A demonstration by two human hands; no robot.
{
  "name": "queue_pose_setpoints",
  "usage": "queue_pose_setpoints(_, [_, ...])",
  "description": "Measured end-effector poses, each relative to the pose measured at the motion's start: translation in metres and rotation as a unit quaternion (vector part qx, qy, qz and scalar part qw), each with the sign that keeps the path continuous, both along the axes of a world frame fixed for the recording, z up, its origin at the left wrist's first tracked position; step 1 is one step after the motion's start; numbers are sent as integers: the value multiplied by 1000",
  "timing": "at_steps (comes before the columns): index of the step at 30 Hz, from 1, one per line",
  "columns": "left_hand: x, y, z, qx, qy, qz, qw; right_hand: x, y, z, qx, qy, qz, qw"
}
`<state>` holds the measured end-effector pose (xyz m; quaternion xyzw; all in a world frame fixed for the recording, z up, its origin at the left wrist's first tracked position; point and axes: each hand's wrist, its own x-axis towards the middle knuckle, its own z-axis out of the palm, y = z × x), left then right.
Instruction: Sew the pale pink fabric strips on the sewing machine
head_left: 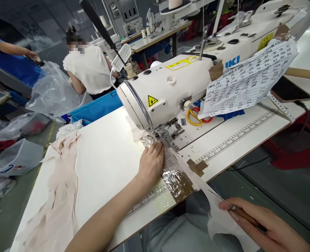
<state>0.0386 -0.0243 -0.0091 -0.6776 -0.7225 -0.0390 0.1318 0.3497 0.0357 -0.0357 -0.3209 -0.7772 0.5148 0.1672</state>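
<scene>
My left hand lies flat on the table with fingers together, pressing a thin pale fabric strip just in front of the presser foot of a white sewing machine. My right hand is off the table's front edge, pinching a thin pointed tool with a brown handle against the trailing end of the same fabric. Shiny tape covers the table under the strip.
Pale pink cloth lies heaped at the table's left end. Scissors with yellow and red handles and a taped paper sheet sit by the machine. A phone rests at the right. Two people work at the back left.
</scene>
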Motion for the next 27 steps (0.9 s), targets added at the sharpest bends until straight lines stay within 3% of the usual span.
queue_pose_setpoints(3, [-2,0,0,4,-19,-4,1000,-4,2,0,-52,-12,-11,999])
queue_pose_setpoints(7, [-9,1,0,17,-66,-9,998,-16,3,14,-149,-32,-2,988])
queue_pose_setpoints(10, [-19,2,1,34,-101,-32,994,-27,-1,19,-239,-5,-47,970])
queue_pose_setpoints(12, [-24,4,2,41,-116,-46,991,-35,-7,17,-322,44,-94,941])
queue_pose_setpoints(15, [-30,5,1,46,-129,-54,989,-49,-22,11,-447,121,-149,874])
queue_pose_setpoints(18, [-31,5,-1,57,-133,-58,988,-62,-36,9,-512,147,-168,829])
queue_pose_setpoints(20, [-30,4,-4,63,-125,-60,988,-66,-40,10,-504,148,-149,838])
queue_pose_setpoints(21, [-30,4,-5,64,-117,-61,989,-68,-40,12,-474,144,-134,858])
queue_pose_setpoints(24, [-25,3,-7,58,-85,-54,993,-68,-33,16,-300,120,-114,939])
queue_pose_setpoints(27, [-22,6,-5,59,-54,-41,996,-71,-22,21,-146,79,-113,980])
